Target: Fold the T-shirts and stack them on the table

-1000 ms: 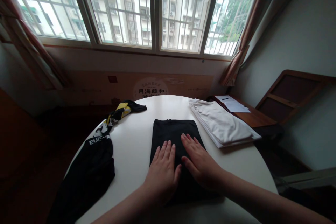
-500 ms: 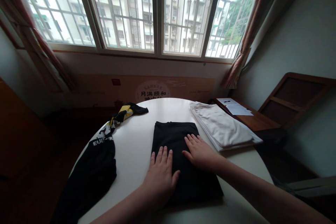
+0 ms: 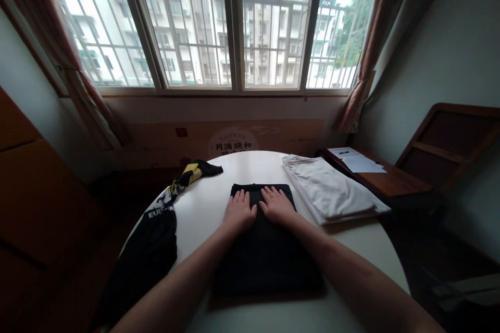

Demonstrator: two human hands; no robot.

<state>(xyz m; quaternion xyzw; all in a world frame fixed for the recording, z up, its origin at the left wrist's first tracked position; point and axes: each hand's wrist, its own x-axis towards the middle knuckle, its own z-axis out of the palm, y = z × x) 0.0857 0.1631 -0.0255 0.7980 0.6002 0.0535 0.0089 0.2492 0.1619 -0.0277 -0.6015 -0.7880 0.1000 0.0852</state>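
A folded black garment [image 3: 269, 260] lies flat on the round white table [image 3: 199, 218], straight in front of me. Both palms rest on its far part, side by side. My left hand [image 3: 240, 210] is open, fingers stretched toward the far fold. Just right of it, my right hand [image 3: 276, 205] also lies flat and open, its thumb near the left thumb. Neither hand grips the cloth. To the right sits a stack of folded white cloth [image 3: 332, 190]. A black garment with white lettering and yellow patches [image 3: 150, 255] is spread along the left edge.
Beyond the table's right side stands a wooden chair [image 3: 433, 153] by a brown wooden surface [image 3: 402, 179] bearing paper sheets [image 3: 357, 160] and a pen. A printed cardboard panel [image 3: 269, 138] is below the barred window. At left is a wooden cabinet [image 3: 35, 192].
My left hand has slid forward over the black garment, and my right hand has shifted forward and closer to it. The garment's near edge sits straighter. My view has tilted slightly upward.
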